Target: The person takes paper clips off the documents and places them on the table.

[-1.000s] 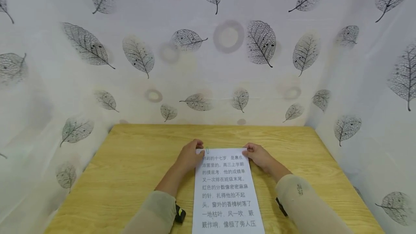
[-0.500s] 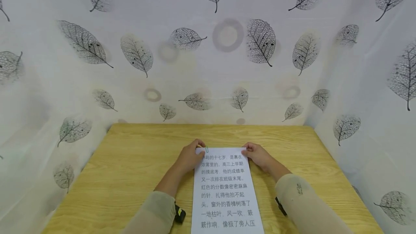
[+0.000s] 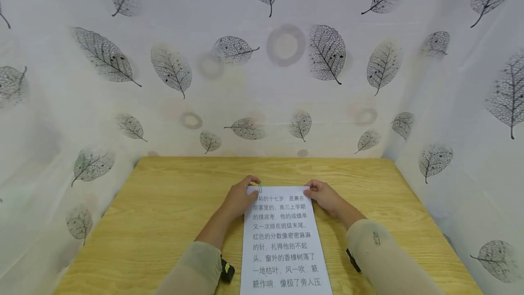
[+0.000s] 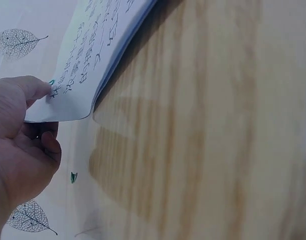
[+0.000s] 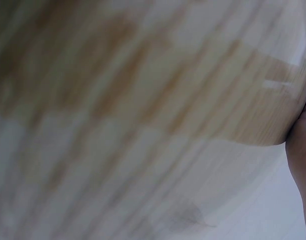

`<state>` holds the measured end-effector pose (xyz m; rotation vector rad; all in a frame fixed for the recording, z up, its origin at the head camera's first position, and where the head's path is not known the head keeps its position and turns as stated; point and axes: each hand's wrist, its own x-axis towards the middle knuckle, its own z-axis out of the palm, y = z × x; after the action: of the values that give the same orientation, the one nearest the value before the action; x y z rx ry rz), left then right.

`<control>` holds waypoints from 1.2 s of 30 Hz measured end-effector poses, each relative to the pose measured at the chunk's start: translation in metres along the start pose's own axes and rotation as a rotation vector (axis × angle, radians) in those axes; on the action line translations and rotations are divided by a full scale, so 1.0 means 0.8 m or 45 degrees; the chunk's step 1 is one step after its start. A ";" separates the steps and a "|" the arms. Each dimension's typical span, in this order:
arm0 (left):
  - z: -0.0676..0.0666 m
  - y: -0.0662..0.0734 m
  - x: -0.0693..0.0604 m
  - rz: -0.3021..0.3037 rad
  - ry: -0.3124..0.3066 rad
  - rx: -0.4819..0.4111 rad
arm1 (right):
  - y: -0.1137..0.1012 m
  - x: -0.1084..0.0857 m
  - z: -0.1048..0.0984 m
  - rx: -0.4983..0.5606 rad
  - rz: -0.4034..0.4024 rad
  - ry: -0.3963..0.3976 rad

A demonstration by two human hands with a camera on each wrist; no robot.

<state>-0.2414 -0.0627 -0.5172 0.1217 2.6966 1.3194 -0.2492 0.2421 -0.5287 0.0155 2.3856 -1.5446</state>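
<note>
Sheets of white paper [image 3: 282, 240] printed with large dark text lie lengthwise in front of me. My left hand [image 3: 240, 197] pinches their top left corner, with the thumb on the printed face and fingers behind. Beside that thumb, a small green paper clip [image 3: 259, 188] sits at the top edge. In the left wrist view the layered paper [image 4: 75, 102] stands at a slant, and part of the clip [image 4: 51, 82] shows by the thumb. My right hand [image 3: 325, 195] holds the top right corner. Only a sliver of the right hand [image 5: 300, 155] enters the right wrist view; its fingers are hidden there.
A yellow wood-grain table [image 3: 163, 222] extends around the paper. Behind it and at both sides hangs a pale curtain [image 3: 245, 90] printed with leaves. A small green mark [image 4: 74, 177] appears below the left hand's fingers; I cannot tell what it is.
The left index fingertip has edged slightly right, toward the paper clip. Both hands keep their hold on the paper's top corners, and the head view has shifted a little.
</note>
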 end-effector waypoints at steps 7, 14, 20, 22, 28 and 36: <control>0.003 0.003 0.001 0.002 0.003 -0.008 | -0.001 0.000 0.001 0.038 0.011 -0.015; 0.008 0.005 0.002 -0.009 0.018 -0.010 | -0.004 -0.005 0.001 0.052 0.019 -0.011; 0.009 0.005 0.002 0.008 0.027 0.012 | -0.005 -0.006 0.003 0.030 0.027 0.006; 0.009 0.005 0.002 0.015 0.028 0.014 | -0.004 -0.004 0.003 0.025 0.024 0.014; 0.007 0.006 0.003 0.001 0.027 0.010 | -0.003 -0.001 0.001 0.016 0.030 0.016; 0.007 0.004 0.003 0.002 0.026 -0.008 | -0.001 -0.001 0.002 0.026 0.016 0.002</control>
<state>-0.2432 -0.0562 -0.5186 0.1106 2.7094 1.3363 -0.2483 0.2405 -0.5287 0.0362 2.3666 -1.5643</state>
